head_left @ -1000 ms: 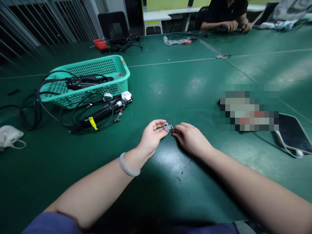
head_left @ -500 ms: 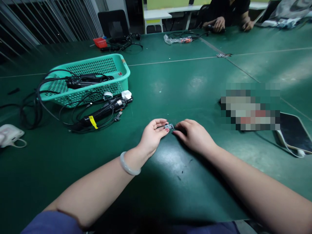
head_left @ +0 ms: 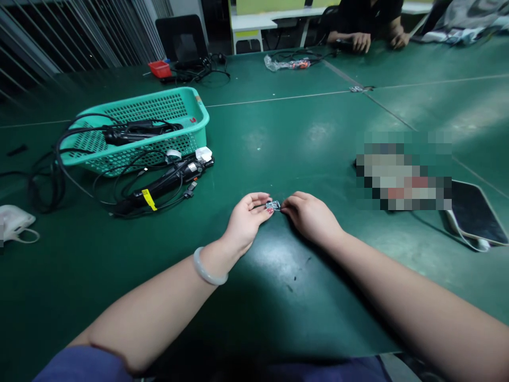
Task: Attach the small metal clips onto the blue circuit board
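Observation:
My left hand (head_left: 244,220) is closed, pinching a small circuit board (head_left: 273,206) between thumb and fingers just above the green table (head_left: 278,307). The board is tiny, with pale marks on a dark face. My right hand (head_left: 312,215) is at the board's right end, thumb and forefinger pressed together. Whatever lies between those right fingertips is too small to make out. A pale bangle (head_left: 209,268) circles my left wrist.
Left stands a green basket (head_left: 202,114) holding black cabled gear, with a black handheld tool (head_left: 163,185) and cables before it. A phone (head_left: 475,209) and a blurred-out object (head_left: 405,178) lie right. Across the table another person's hands (head_left: 361,41) rest.
My right thumb and forefinger have closed together beside the circuit board. My left hand keeps its hold. The view has shifted slightly, and the other person's hand across the table has moved.

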`<state>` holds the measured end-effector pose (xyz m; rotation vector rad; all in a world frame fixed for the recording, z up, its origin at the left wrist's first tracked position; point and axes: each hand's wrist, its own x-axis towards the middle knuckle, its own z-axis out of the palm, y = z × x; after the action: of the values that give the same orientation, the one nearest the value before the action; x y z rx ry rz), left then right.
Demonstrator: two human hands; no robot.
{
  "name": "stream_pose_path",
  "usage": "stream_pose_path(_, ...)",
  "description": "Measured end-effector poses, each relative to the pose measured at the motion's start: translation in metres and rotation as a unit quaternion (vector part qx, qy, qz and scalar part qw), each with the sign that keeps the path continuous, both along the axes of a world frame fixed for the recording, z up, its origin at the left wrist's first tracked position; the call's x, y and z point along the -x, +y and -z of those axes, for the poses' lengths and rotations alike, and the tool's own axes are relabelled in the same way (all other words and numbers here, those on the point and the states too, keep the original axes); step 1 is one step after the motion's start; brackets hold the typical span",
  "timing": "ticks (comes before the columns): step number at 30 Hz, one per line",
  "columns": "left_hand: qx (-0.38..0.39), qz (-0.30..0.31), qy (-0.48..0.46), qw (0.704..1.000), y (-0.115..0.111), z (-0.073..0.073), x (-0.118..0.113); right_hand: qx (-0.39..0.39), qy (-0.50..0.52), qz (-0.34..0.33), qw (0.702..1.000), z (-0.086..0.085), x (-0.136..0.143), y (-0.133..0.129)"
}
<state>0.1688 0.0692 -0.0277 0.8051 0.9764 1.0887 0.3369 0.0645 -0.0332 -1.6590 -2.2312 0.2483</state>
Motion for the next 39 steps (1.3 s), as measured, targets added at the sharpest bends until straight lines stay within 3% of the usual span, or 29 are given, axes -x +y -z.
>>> stream_pose_path(10,-0.007,0.003,0.014,1.000,-0.001,-0.002,-0.001,0.009,-0.084,0.003,0.996,-0.003,0.005,0.001)
stream_pose_path(13,-0.017,0.015,0.029,0.999,-0.001,-0.002,-0.001,-0.010,-0.068,0.013,0.998,-0.005,-0.005,0.002)
stream_pose_path(17,-0.026,0.033,0.044,0.998,-0.002,-0.001,-0.001,-0.096,-0.001,0.035,0.995,-0.012,-0.014,-0.001)
stream_pose_path(21,-0.026,0.043,0.050,0.997,-0.003,-0.002,-0.001,-0.147,0.034,-0.027,0.988,-0.017,-0.005,-0.008)
stream_pose_path(31,-0.019,0.040,0.038,0.998,-0.003,-0.002,-0.002,-0.158,-0.013,-0.055,0.986,-0.013,0.004,-0.008)
stream_pose_path(39,-0.011,0.041,0.003,0.999,-0.003,-0.001,0.000,-0.147,0.044,-0.052,0.987,-0.017,0.004,-0.011)
